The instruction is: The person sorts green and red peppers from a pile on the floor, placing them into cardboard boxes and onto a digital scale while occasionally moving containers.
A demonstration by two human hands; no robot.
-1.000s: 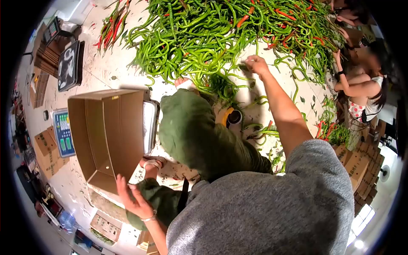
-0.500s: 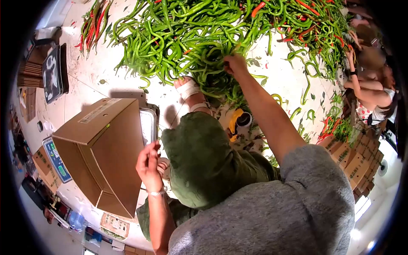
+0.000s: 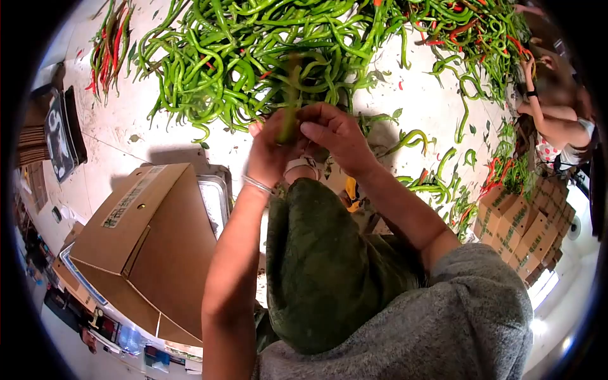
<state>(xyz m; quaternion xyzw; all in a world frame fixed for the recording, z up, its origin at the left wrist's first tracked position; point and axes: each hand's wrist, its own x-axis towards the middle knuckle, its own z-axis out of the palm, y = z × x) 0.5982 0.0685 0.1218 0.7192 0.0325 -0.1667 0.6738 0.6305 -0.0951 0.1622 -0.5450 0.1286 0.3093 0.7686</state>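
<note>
A long green chili pepper (image 3: 289, 123), smeared by motion, stands between my two hands above my knee. My left hand (image 3: 269, 147) is closed around its lower part. From the other side my right hand (image 3: 340, 138) has its thumb and fingers curled in against the same pepper, and its fingertips are partly hidden. Just beyond the hands lies a big heap of green chili peppers (image 3: 221, 69) on the pale floor, with a few red ones mixed in.
An open cardboard box (image 3: 145, 209) stands tilted at my left over a metal tray (image 3: 214, 196). Red peppers (image 3: 114, 47) lie at the far left. Stacked cartons (image 3: 522, 221) are at right, where another person's arm (image 3: 535, 104) reaches to peppers. Loose peppers (image 3: 437, 183) dot the floor.
My right hand has come back from the heap toward me. My left hand has risen from beside the box to meet it, and a green chili pepper now shows between them.
</note>
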